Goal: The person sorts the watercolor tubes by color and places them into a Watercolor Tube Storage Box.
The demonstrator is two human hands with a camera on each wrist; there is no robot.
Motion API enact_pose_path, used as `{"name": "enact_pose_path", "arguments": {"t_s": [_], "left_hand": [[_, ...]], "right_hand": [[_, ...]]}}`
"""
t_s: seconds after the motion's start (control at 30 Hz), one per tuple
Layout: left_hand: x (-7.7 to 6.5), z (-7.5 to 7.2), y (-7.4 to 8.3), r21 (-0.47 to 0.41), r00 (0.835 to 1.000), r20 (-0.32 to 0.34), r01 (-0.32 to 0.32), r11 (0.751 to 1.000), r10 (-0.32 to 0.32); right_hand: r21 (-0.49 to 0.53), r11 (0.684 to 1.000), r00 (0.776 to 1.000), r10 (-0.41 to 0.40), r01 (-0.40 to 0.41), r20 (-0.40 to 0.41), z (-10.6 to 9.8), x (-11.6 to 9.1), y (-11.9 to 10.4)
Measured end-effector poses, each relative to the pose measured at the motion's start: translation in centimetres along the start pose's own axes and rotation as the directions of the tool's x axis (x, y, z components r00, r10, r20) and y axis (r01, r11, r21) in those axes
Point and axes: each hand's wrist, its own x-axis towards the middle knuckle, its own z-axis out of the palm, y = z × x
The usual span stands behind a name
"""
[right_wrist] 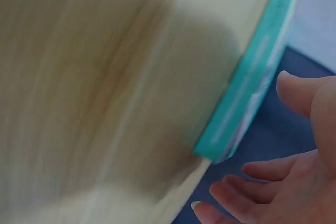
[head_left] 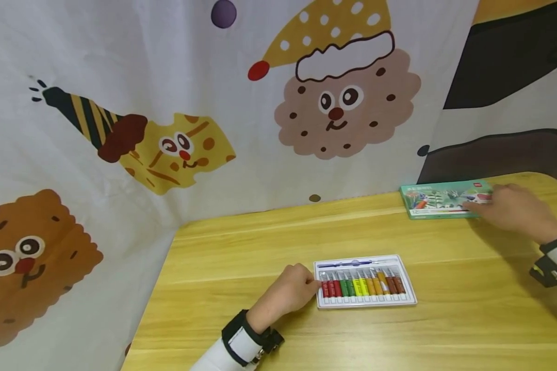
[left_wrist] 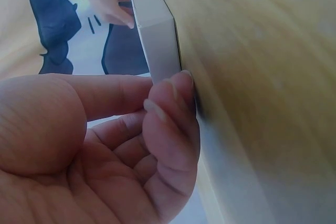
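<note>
A white tray (head_left: pixel 366 305) of colored paint tubes (head_left: pixel 358 286) lies flat on the table, with a thin blue paintbrush (head_left: pixel 344 265) along its far side. My left hand (head_left: pixel 294 288) pinches the tray's left edge; in the left wrist view its thumb and curled fingers meet at the tray's pale corner (left_wrist: pixel 159 45). At the back right, a green illustrated box (head_left: pixel 438 200) lies on the table. My right hand (head_left: pixel 515 208) is over the box's right end in the head view. From the right wrist, thumb and fingers look spread beside the box's teal side (right_wrist: pixel 239 95).
The wooden table (head_left: pixel 241 247) has its back edge against a white curtain (head_left: pixel 250 170) printed with cartoon food characters. A dark printed area (head_left: pixel 501 154) hangs behind the right corner. Both wrists wear black straps with small cameras.
</note>
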Motion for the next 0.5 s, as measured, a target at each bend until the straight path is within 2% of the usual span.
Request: {"name": "enact_pose_path", "arguments": {"t_s": [0.17, 0.3, 0.5], "left_hand": [[0.0, 0.0, 0.0, 0.015, 1.0, -0.007, -0.006, 1.0, 0.006], [-0.1, 0.0, 0.1, 0.021, 1.0, -0.012, -0.009, 1.0, 0.009], [-0.1, 0.1, 0.1, 0.025, 1.0, -0.012, 0.001, 1.0, 0.0]], "right_hand": [[-0.026, 0.999, 0.995, 0.035, -0.033, 0.098, 0.3, 0.8, 1.3], [-0.01, 0.999, 0.993, 0.037, -0.036, 0.115, 0.4, 1.0, 1.2], [0.072, 0.997, 0.992, 0.016, -0.025, 0.121, 0.7, 0.7, -0.3]]}}
